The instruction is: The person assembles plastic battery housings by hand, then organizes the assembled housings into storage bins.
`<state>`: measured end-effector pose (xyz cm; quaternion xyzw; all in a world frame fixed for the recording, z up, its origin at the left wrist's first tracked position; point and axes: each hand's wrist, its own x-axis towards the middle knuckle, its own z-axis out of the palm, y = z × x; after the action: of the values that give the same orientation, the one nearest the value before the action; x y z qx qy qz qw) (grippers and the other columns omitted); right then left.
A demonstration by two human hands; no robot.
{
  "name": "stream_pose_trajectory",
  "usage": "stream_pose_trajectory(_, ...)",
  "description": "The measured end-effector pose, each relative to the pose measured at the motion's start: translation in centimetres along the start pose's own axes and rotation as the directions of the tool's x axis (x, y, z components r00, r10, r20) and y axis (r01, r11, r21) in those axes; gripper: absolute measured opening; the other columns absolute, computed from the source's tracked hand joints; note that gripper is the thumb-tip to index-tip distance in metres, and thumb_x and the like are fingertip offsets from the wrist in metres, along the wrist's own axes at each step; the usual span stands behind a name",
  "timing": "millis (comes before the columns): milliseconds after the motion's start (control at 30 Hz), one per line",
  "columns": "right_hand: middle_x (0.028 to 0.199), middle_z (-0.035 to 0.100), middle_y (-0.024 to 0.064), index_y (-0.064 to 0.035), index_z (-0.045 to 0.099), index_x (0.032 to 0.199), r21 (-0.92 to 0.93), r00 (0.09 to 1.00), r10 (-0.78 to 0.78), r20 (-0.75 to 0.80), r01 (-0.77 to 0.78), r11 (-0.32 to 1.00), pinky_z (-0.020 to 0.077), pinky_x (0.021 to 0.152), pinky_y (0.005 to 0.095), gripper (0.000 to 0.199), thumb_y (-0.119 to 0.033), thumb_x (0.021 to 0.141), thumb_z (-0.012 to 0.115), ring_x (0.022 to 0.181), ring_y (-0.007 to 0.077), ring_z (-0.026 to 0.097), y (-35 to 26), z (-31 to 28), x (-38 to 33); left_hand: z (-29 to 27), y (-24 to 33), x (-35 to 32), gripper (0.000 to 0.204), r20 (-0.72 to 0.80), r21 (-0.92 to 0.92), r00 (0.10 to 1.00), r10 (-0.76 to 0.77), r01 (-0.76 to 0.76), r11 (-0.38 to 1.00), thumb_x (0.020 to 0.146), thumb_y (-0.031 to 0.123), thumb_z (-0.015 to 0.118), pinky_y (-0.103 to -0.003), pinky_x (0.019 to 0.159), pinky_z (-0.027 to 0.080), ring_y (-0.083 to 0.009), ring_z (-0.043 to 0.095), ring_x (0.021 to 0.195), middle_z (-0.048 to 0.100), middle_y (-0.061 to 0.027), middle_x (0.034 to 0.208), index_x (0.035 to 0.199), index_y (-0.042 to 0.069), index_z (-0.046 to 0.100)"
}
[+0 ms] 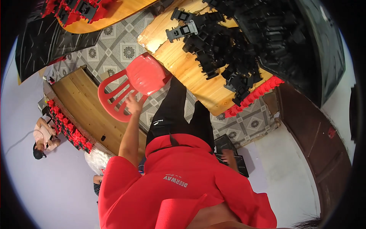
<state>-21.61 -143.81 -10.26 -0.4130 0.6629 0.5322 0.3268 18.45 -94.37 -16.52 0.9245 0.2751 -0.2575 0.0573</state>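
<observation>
My left hand [133, 104] is at the back of a red plastic chair [143, 74], over its slats. Its fingers look apart and nothing shows in them; whether it touches the chair I cannot tell. My right hand [229, 155] hangs low at my right side, beside a black box-like thing [225, 143]. That hand is small and blurred, so its fingers cannot be made out. In front of me stands a wooden table [179, 65], with a heap of black plastic parts [228, 49] on it and a grey part [182, 31] at the heap's left.
A large black bag or sheet [324, 45] holds more black parts at the right. Red parts [255, 95] line the table's near right edge. A wooden bench [87, 99] stands left, with red and black parts [68, 126] along it. Another person [46, 133] is at far left.
</observation>
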Motion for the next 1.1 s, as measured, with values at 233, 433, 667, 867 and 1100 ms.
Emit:
stream_pose_trajectory(233, 0.081, 0.066, 0.0148, -0.0038, 0.064, 0.111, -0.344, 0.794, -0.598, -0.112, 0.534, 0.772, 0.0508, 0.067, 0.0357, 0.034, -0.030, 0.091, 0.058, 0.073, 0.0194, 0.066, -9.2, 5.3, -5.8, -3.4, -7.2, 6.7, 0.115, -0.080, -0.020, 0.671, -0.737, 0.738, 0.674, 0.070, 0.045, 0.080, -0.051, 0.100, 0.041, -0.0377, 0.042, 0.129, 0.033, -0.0169, 0.147, 0.152, 0.016, 0.005)
stream_pose_trajectory(433, 0.100, 0.068, 0.0079, -0.0005, 0.060, 0.122, 0.013, 0.533, -0.814, -0.229, 0.838, 0.545, 0.0492, 0.075, 0.0285, 0.035, -0.023, 0.095, 0.057, 0.084, 0.0155, 0.062, -24.9, 4.7, -22.6, 0.2, -16.1, 6.3, 0.106, -0.014, -0.508, 0.637, -0.771, 0.659, 0.554, 0.066, 0.026, 0.086, -0.043, 0.099, 0.044, -0.0306, 0.055, 0.117, 0.053, -0.0160, 0.131, 0.149, 0.012, 0.021)
stream_pose_trajectory(667, 0.100, 0.068, 0.0061, -0.0015, 0.061, 0.119, -0.258, 0.449, -0.893, 0.015, 0.865, 0.431, 0.0489, 0.073, 0.0267, 0.032, -0.022, 0.094, 0.058, 0.084, 0.0132, 0.062, -25.9, 5.5, -13.8, 4.5, -25.1, 4.6, 0.071, -0.007, -0.805, 0.953, -0.302, 0.174, 0.567, 0.073, 0.000, 0.077, -0.034, 0.089, 0.048, -0.0212, 0.059, 0.104, 0.060, -0.0102, 0.119, 0.135, 0.006, 0.044)
stream_pose_trajectory(867, 0.086, 0.066, 0.0092, 0.0005, 0.062, 0.114, -0.439, 0.458, -0.889, 0.011, 0.801, 0.407, 0.0483, 0.071, 0.0272, 0.030, -0.019, 0.091, 0.061, 0.080, 0.0133, 0.060, -23.5, 7.4, -10.3, 5.1, -31.4, -3.2, 0.071, -0.003, -0.789, 0.959, -0.284, 0.172, 0.589, 0.075, 0.005, 0.077, -0.035, 0.092, 0.047, -0.0226, 0.058, 0.106, 0.059, -0.0122, 0.118, 0.136, 0.006, 0.042)
stream_pose_trajectory(1100, 0.100, 0.067, 0.0162, -0.0032, 0.064, 0.108, -0.486, 0.209, -0.976, 0.055, 0.860, 0.157, 0.0502, 0.083, 0.0375, 0.025, -0.019, 0.089, 0.062, 0.093, 0.0325, 0.064, -26.0, 15.7, -7.5, 2.9, -33.0, -3.7, 0.095, 0.171, -0.192, 0.870, -0.462, 0.490, 0.851, 0.079, 0.025, 0.077, -0.044, 0.100, 0.041, -0.0362, 0.053, 0.118, 0.054, -0.0213, 0.128, 0.150, 0.007, 0.017)
